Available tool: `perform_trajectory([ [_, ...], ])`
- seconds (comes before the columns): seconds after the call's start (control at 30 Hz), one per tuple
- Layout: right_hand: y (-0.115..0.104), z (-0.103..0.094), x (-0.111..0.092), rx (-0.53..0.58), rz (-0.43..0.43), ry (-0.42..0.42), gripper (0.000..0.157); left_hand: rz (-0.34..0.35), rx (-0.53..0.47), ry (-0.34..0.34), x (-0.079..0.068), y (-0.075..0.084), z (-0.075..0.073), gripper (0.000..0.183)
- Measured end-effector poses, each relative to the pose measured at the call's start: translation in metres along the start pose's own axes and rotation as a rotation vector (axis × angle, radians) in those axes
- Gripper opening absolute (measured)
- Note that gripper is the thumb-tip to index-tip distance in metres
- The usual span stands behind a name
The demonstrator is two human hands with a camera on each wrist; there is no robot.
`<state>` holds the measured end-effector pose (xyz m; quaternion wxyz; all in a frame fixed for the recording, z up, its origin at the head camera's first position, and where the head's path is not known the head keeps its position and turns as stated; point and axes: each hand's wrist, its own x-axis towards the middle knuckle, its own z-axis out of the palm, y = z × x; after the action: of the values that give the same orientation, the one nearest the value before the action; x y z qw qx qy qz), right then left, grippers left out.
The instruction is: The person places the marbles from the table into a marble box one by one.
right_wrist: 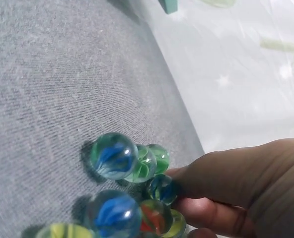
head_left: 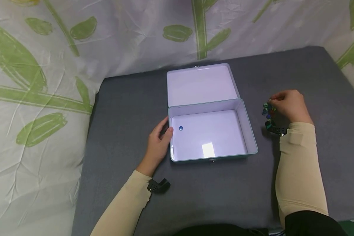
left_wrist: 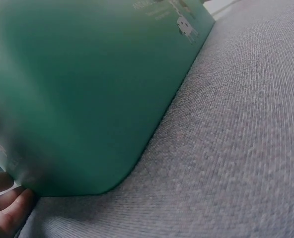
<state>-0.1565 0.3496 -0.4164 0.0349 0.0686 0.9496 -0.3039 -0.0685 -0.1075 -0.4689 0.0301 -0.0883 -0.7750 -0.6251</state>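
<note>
A hinged box (head_left: 247, 127), green outside and pale inside, lies with its lid (head_left: 202, 84) folded back. One blue marble (head_left: 181, 128) sits inside near the left wall. My left hand (head_left: 157, 142) holds the box at its left side, thumb at the rim and fingers against the outer wall; the left wrist view shows fingertips (left_wrist: 15, 210) low at the box's base. Right of the box, my right hand (head_left: 292, 105) pinches a small blue-green glass marble (right_wrist: 162, 189) between thumb and finger. Several blue, green, red and yellow marbles (right_wrist: 113, 155) cluster under it on the cloth.
Grey cloth (head_left: 129, 111) covers the table. A pale sheet with green leaf prints (head_left: 135, 39) hangs along the back and left side. Black straps with small devices (head_left: 159, 186) are worn on both wrists.
</note>
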Motion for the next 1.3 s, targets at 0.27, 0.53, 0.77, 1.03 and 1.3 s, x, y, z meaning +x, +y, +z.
perform_trajectory([
  [0.27,0.001,0.002,0.002,-0.008,-0.015,0.014,0.038,-0.009,-0.001,0.005,0.000,0.002,0.000,0.054],
  [0.53,-0.009,-0.005,0.002,0.012,0.000,0.013,0.043,-0.010,0.013,0.012,0.003,0.003,-0.001,0.053],
  [0.77,-0.015,-0.017,-0.004,0.026,0.003,0.010,0.047,-0.017,-0.003,0.013,0.005,0.001,0.001,0.053],
  [1.03,-0.033,-0.032,-0.013,-0.013,-0.017,0.090,0.046,-0.024,-0.014,0.003,0.006,0.001,0.003,0.053],
  [1.3,-0.056,-0.043,-0.023,-0.020,-0.039,0.147,0.044,-0.024,-0.002,-0.003,0.007,0.004,0.004,0.054],
])
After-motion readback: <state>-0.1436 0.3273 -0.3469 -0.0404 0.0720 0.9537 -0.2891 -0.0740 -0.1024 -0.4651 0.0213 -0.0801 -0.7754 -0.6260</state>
